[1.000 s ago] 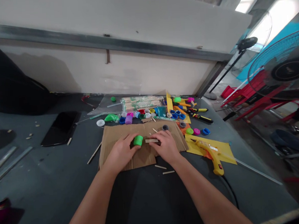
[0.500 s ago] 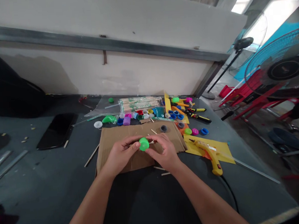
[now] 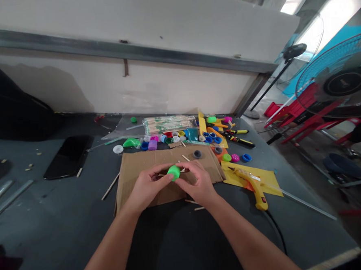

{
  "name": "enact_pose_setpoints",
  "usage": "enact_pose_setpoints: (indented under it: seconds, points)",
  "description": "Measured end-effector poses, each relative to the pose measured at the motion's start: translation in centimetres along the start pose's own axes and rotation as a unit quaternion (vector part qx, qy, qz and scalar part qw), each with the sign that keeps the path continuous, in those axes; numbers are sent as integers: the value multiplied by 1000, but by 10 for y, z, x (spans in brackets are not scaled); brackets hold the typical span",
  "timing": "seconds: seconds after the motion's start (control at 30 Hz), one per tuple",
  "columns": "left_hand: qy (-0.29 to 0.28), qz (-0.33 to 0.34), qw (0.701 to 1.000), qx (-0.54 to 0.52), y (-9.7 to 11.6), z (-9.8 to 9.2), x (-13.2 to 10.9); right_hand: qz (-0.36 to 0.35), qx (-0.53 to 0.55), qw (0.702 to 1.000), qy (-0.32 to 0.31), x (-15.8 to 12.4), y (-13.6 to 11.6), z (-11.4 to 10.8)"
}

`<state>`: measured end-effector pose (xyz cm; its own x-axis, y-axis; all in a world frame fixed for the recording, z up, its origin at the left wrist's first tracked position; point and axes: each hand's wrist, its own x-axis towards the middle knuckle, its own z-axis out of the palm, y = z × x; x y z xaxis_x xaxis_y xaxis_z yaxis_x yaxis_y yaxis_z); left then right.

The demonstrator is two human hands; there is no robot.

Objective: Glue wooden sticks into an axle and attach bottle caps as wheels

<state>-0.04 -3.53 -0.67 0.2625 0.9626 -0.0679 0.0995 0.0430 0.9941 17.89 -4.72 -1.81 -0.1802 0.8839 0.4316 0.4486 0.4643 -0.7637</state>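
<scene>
A small, round, bright green piece, apparently a plastic bottle cap point(image 3: 174, 172), is held between both hands above a sheet of brown cardboard point(image 3: 133, 170). My left hand point(image 3: 148, 186) pinches it from the left, thumb on its near face. From the right, the thumb and forefinger of my right hand point(image 3: 198, 180) close on its edge. Behind the fingers a pale stick-like bit shows in part; I cannot tell whether it is held. A dark grey cap point(image 3: 197, 154) lies on the cardboard just beyond my right hand.
A yellow glue gun point(image 3: 257, 189) with a cord lies on yellow card at right. Several coloured caps, bagged wooden sticks point(image 3: 169, 124) and cutters point(image 3: 238, 139) line the back. At left are a black phone point(image 3: 68, 157) and clear glue sticks point(image 3: 11, 200).
The green cap has been turned a little between my fingers, and my left thumb has shifted over its near face. Both hands stay in nearly the same place.
</scene>
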Motion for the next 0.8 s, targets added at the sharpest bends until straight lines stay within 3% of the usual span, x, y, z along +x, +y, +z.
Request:
enact_pose_setpoints:
  seconds: [0.17,0.3,0.4,0.6,0.7,0.8]
  points:
    - [12,5,999,36,-1,-3,0,-6,-17,1000,-2,1,-3,0]
    - [106,0,990,88,-9,-19,4,-21,-53,998,20,4,5,-8]
    - [163,48,965,199,-17,-30,7,-24,-129,991,26,7,17,-15]
    - [51,103,942,315,-27,-22,10,-21,-260,963,-72,10,33,-11]
    - [38,134,929,343,-27,-15,10,-17,-287,954,-87,13,32,-6]
    - [33,114,932,342,-26,-14,10,-29,-304,948,-85,15,30,-5]
